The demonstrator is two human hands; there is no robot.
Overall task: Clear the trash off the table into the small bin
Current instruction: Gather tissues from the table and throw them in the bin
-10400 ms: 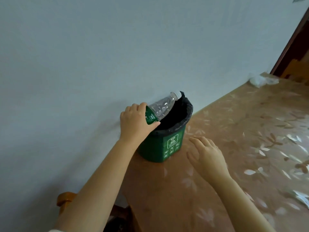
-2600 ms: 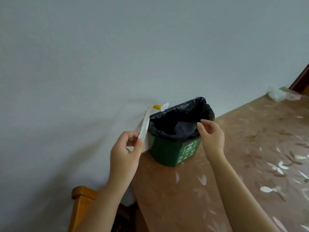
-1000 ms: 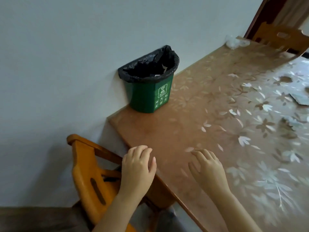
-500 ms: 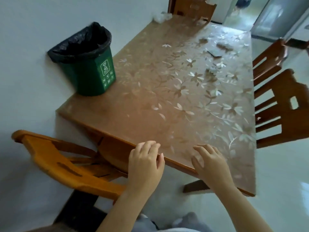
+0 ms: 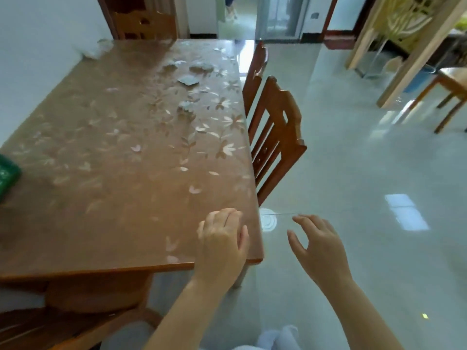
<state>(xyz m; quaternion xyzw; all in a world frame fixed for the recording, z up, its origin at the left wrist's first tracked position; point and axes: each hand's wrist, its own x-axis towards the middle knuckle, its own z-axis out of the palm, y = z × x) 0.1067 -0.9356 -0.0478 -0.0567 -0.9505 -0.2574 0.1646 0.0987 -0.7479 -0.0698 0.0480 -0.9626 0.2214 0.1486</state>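
Only a green corner of the small bin (image 5: 7, 173) shows at the left edge of the brown flower-patterned table (image 5: 108, 203). A flat grey scrap (image 5: 188, 79) lies far up the table, with a small crumpled white piece (image 5: 186, 105) nearer me and a clear plastic wad (image 5: 97, 48) at the far left corner by the wall. My left hand (image 5: 222, 243) hovers over the table's near right corner, fingers loosely spread and holding nothing. My right hand (image 5: 316, 246) is out over the floor past the corner, fingers apart and holding nothing.
Two dark wooden chairs (image 5: 275, 132) stand along the table's right side, another chair (image 5: 145, 24) at the far end, and an orange chair (image 5: 50, 327) below the near edge. Shiny tiled floor (image 5: 366, 173) stretches to the right, with a wooden stool (image 5: 452, 97) beyond.
My view has swung right along the table, so the bin slid almost out of frame at the left. Both hands moved toward the table's near right corner; the right hand is now over the floor.
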